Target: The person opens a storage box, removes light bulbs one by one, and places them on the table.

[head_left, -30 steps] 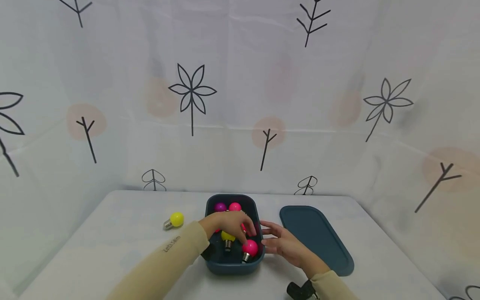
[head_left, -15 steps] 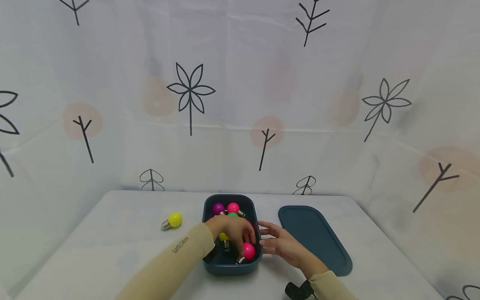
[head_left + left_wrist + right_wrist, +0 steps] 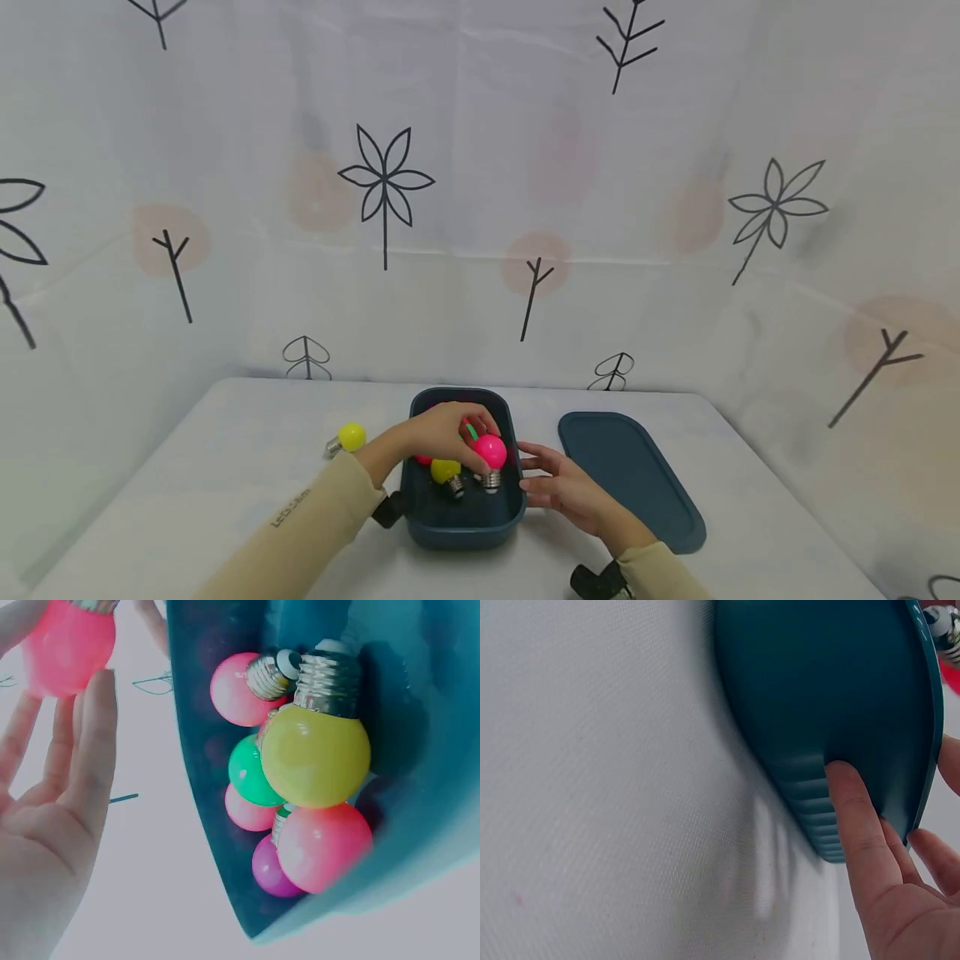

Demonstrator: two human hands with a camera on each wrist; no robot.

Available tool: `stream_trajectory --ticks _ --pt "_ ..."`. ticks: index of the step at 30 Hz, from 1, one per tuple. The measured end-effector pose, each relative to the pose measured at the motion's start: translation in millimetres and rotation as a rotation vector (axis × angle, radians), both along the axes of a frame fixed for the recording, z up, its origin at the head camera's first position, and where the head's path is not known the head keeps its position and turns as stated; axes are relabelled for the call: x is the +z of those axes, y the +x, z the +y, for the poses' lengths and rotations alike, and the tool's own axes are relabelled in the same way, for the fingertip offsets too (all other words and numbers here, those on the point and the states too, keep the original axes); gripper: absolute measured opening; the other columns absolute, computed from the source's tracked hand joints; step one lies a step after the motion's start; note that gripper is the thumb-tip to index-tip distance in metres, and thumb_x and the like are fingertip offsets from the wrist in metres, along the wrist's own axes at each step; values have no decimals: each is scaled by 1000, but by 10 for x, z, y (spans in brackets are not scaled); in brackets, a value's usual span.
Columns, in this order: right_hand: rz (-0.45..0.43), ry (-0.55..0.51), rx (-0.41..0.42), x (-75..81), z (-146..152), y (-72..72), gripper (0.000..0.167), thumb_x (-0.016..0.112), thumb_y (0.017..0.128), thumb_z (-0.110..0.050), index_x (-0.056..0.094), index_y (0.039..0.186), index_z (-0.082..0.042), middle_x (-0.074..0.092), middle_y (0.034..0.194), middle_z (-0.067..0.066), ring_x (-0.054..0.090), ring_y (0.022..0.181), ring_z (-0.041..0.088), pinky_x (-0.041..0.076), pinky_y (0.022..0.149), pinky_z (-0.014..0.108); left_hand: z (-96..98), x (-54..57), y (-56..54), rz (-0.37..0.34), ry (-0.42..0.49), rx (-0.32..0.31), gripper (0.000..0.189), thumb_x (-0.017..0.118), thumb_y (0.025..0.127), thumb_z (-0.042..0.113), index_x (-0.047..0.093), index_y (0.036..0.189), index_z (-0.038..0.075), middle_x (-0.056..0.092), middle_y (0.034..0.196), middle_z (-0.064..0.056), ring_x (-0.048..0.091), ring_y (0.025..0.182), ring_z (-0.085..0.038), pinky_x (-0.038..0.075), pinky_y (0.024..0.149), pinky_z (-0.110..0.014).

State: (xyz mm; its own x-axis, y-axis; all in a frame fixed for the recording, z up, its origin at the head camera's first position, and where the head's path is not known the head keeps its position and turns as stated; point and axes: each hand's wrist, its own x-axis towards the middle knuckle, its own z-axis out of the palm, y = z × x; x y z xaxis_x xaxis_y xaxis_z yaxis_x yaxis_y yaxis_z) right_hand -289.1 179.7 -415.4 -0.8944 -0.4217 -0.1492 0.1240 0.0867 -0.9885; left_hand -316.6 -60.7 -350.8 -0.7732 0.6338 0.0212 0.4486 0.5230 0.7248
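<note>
**Pink bulb lifted off the box floor in the left hand**

The left hand [image 3: 442, 429] pinches a pink bulb [image 3: 491, 451] between thumb and fingers, in the head view over the right half of the dark blue box [image 3: 461, 537], metal base downward. Half a second ago that bulb lay tilted in the near right part of the box; now it stands upright, raised and farther back. The yellow bulb [image 3: 446, 472] inside has turned a little, its base now slanting right. The right hand [image 3: 572, 493] has stayed by the box's right side, fingers spread.

The left wrist view shows what the hand mostly hides from the head camera: a green bulb [image 3: 251, 771], a purple bulb [image 3: 274, 868] and more pink bulbs [image 3: 325, 846] clustered around the yellow one. The right wrist view shows a fingertip against the box's ridged outer wall. Only the head view shows the flat lid [image 3: 630, 479] and a stray yellow bulb [image 3: 352, 437], both on the table [image 3: 187, 500].
</note>
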Motion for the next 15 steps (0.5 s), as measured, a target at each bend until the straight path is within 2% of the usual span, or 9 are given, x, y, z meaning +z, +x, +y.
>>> stream_trajectory --ticks 5,8,11,15 --pt "-1 0 -1 -8 -1 -15 65 60 88 -3 27 144 0 37 134 26 54 108 30 49 86 42 -163 39 155 44 141 42 41 82 70 24 60 104 21 59 98 6 58 83 -15 52 69 -27" --pt "-1 6 -12 -9 0 -21 65 62 88 -4 28 143 -1 38 133 26 55 107 29 49 85 42 -245 57 250 85 204 88 42 82 71 25 59 106 18 59 99 4 58 83 -16 52 70 -26" --pt "-3 2 -13 -14 9 -21 67 64 86 -4 28 143 -1 39 132 25 56 104 27 50 85 43 -327 61 348 121 248 168 44 81 71 27 59 107 17 59 98 2 57 84 -17 52 70 -26" --pt "-6 -12 -6 -24 16 -23 68 64 86 -5 28 143 -1 39 131 25 57 104 26 49 85 43 -459 56 461 158 296 313 45 82 70 28 59 106 15 58 96 1 57 83 -17 53 68 -25"
